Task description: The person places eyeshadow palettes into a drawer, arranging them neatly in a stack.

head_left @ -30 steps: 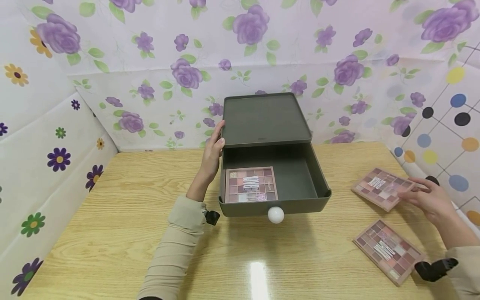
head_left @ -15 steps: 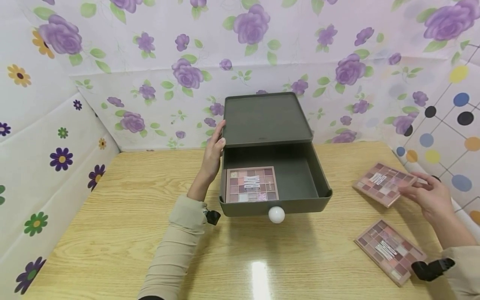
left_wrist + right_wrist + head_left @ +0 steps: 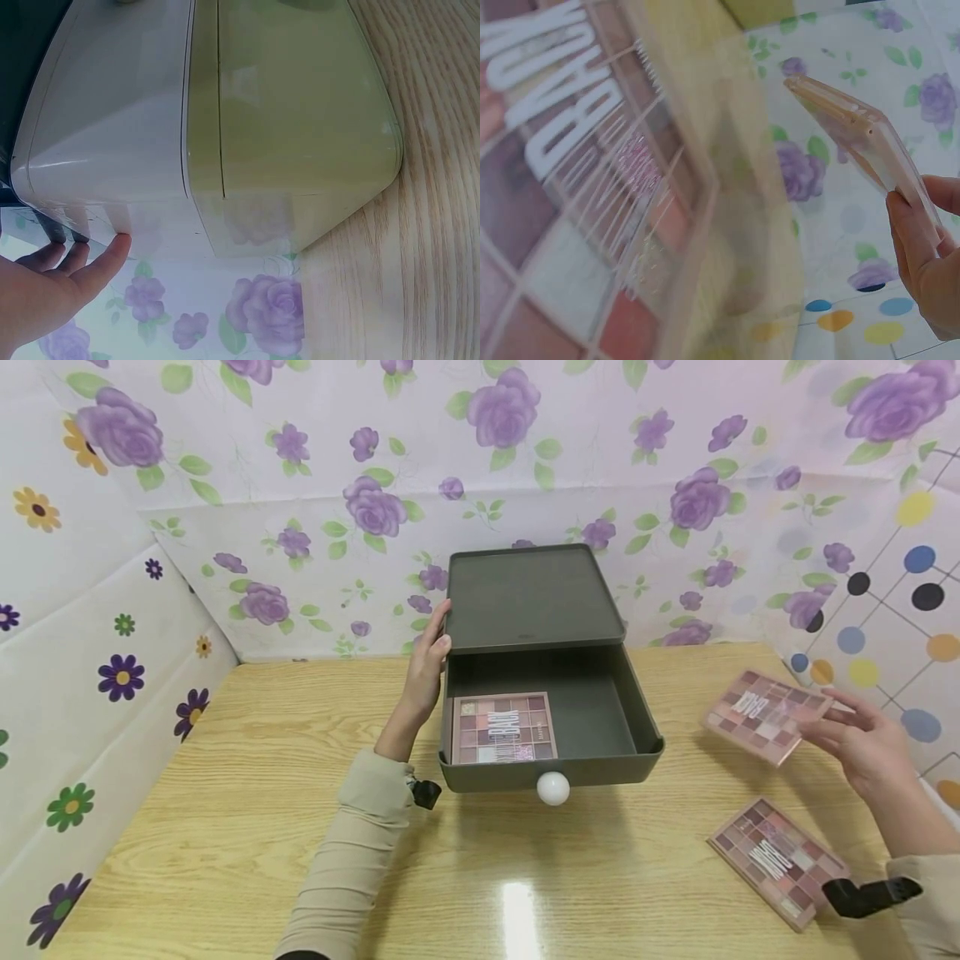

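Note:
Lifted a little off the table on the right, an eyeshadow palette is pinched by its right edge between the thumb and fingers of my right hand. In the right wrist view the held palette shows edge-on. My left hand rests against the left side of a dark-topped drawer box, its fairly straight fingers touching the side wall in the left wrist view. The box's top drawer is pulled out, with one palette lying flat in its left part. A white round knob sits on the drawer front.
Another palette lies on the wooden table, below the right hand. In the right wrist view its lettered face looms close. A flowered cloth wall stands behind the box, and a dotted sheet borders the right side.
The right hand has raised the pinched palette off the table, its far edge moving up. The left hand, the box and the other palettes stay put.

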A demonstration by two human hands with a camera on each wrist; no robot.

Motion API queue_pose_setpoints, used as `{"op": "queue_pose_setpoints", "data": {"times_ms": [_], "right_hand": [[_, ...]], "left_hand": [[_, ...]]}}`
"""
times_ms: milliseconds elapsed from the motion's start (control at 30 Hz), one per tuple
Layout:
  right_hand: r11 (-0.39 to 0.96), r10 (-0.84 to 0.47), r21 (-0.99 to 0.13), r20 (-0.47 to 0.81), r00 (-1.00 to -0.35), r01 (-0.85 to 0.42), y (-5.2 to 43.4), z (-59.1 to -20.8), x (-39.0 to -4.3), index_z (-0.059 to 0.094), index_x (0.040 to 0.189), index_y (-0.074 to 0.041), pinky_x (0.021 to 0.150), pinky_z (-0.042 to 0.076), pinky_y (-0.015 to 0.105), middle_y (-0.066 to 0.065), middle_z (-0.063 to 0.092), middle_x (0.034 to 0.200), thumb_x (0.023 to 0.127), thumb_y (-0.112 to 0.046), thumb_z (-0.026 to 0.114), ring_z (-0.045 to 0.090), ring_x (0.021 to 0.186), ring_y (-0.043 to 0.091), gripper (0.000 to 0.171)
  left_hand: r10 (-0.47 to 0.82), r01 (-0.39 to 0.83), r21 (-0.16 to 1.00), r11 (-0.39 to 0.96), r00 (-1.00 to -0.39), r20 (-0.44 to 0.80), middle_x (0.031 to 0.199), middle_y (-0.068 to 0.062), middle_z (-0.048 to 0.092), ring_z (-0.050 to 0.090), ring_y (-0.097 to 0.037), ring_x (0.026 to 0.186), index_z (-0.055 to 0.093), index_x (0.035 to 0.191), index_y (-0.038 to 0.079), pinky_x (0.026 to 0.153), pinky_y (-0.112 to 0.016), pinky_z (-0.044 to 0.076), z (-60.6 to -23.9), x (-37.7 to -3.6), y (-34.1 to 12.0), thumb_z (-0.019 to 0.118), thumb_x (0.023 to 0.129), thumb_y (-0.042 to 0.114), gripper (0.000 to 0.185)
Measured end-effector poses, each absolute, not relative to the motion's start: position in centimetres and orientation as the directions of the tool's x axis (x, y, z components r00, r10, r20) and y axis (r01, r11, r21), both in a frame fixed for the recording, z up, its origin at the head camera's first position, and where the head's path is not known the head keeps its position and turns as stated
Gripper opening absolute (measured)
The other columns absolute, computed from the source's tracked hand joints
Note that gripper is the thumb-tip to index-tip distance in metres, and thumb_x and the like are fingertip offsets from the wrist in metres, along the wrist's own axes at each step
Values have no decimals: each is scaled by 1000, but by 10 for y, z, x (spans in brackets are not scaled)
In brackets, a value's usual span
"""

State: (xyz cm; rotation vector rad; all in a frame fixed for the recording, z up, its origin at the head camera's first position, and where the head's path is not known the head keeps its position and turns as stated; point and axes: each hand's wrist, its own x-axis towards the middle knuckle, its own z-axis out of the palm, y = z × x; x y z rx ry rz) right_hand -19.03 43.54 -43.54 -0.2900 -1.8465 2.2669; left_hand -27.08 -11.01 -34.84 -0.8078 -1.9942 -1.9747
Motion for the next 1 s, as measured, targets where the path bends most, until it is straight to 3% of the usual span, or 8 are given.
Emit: {"op": "queue_pose_setpoints", "data": {"times_ms": [300, 633, 1000], "right_hand": [[-365, 222, -929, -16, -975, -68, 390, -374, -161, 62, 104, -18, 64, 51, 24, 0, 56, 91, 75, 18, 59, 64, 75, 12, 47], [-369, 204, -926, 0, -979, -77, 390, -356, -158, 63, 111, -16, 64, 50, 23, -1, 64, 93, 76, 16, 60, 64, 80, 10, 48], [-423, 100, -900, 67, -993, -104, 386, -332, -155, 65, 111, -11, 65, 51, 24, 3, 67, 93, 83, 16, 48, 65, 81, 14, 42]], "left_hand": [[232, 509, 859, -54, -830, 507, 147, -22, 17, 29, -33, 128, 15, 143, -5, 94, -51, 33, -330, -252, -106, 32, 84, 24, 68], [231, 500, 865, -38, -838, 494, 146, -23, 20, 35, -34, 124, 15, 143, -5, 89, -48, 38, -324, -246, -106, 31, 85, 24, 67], [226, 514, 856, -52, -829, 511, 147, -13, 23, 36, -29, 124, 19, 146, 6, 87, -46, 40, -349, -270, -111, 34, 85, 29, 66]]}}
